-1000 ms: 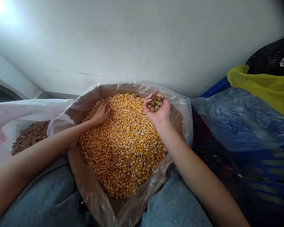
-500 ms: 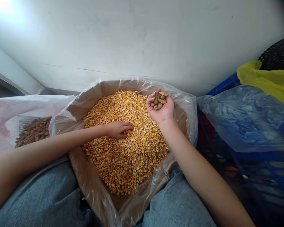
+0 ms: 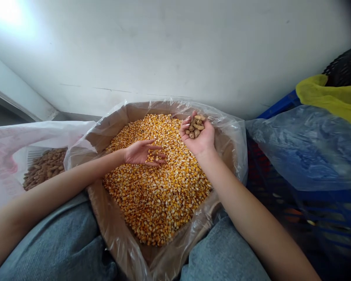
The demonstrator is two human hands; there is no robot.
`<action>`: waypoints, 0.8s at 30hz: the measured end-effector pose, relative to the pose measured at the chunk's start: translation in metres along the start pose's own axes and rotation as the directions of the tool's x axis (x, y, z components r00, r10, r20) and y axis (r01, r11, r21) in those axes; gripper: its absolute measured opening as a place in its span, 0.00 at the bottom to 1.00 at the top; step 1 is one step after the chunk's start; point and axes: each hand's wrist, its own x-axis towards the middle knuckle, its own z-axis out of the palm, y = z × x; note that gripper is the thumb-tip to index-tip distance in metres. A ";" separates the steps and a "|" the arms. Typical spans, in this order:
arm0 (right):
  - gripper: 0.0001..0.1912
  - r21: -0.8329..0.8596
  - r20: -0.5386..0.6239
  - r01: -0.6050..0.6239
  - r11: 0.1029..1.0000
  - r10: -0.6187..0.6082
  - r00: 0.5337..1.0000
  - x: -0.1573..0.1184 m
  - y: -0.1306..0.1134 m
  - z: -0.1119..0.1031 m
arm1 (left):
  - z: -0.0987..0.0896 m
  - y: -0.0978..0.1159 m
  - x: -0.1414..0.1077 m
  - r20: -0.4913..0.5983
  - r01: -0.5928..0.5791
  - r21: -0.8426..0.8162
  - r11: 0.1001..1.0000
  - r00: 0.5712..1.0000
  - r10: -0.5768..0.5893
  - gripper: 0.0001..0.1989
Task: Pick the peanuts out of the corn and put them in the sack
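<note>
Yellow corn kernels (image 3: 158, 199) fill a box lined with clear plastic (image 3: 114, 234) between my knees. Just over the kernels, my left hand (image 3: 142, 153) is turned palm up with its fingers apart. A few kernels lie loose on those fingers. My right hand (image 3: 201, 142) is cupped at the box's far right side, its fingers curled around several unshelled peanuts (image 3: 196, 127). The hand's palm faces up, above the corn.
On the left, a white and pink bag (image 3: 6, 156) holds more peanuts (image 3: 45, 168). To the right stand blue plastic crates (image 3: 333, 218) with a clear plastic bag (image 3: 310, 144) and a yellow cloth-like bag (image 3: 324, 93) on them. A white wall (image 3: 169, 50) rises behind the box.
My left hand has turned from palm down in the corn to palm up, lifting slightly, with a few kernels on its fingers. My right hand still cups the peanuts.
</note>
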 end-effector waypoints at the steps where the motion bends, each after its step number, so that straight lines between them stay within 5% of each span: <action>1: 0.11 -0.006 0.002 0.005 1.000 -0.005 1.000 0.000 0.000 0.000 | 0.000 0.002 -0.002 0.019 -0.012 -0.003 1.000 1.000 0.012 0.28; 5: 0.10 -0.040 0.020 0.025 0.999 -0.024 1.000 0.001 0.000 -0.002 | 0.001 0.002 -0.003 -0.013 -0.094 0.248 0.964 0.995 0.101 0.27; 7: 0.10 -0.043 0.019 0.024 0.999 -0.024 1.000 0.002 0.000 -0.002 | -0.001 0.001 0.000 -0.063 -0.104 0.484 0.869 0.986 0.153 0.25; 9: 0.10 -0.032 0.010 0.015 0.999 -0.015 1.000 0.002 0.000 -0.002 | -0.003 0.002 0.002 -0.107 -0.083 0.764 0.640 0.962 0.252 0.23; 11: 0.11 -0.009 -0.004 0.001 1.000 -0.002 1.000 0.001 0.000 -0.001 | -0.006 0.003 0.001 -0.113 0.004 0.966 0.258 0.906 0.408 0.19; 13: 0.11 0.006 -0.016 -0.009 1.000 0.009 1.000 0.000 0.000 0.001 | -0.007 0.005 -0.001 -0.060 0.138 0.984 -0.110 0.847 0.527 0.15; 16: 0.11 0.001 -0.019 -0.015 1.000 0.015 1.000 -0.001 0.000 0.002 | -0.009 0.003 -0.001 0.022 0.203 0.898 -0.390 0.866 0.500 0.13; 19: 0.11 -0.019 -0.010 -0.017 1.000 0.017 1.000 -0.001 0.000 0.002 | -0.012 -0.004 0.004 0.032 0.178 0.875 -0.450 0.906 0.421 0.10; 24: 0.11 -0.039 -0.032 -0.023 0.999 0.022 0.999 -0.002 0.001 0.002 | -0.023 -0.011 0.009 -0.001 0.150 0.924 -0.352 0.921 0.390 0.07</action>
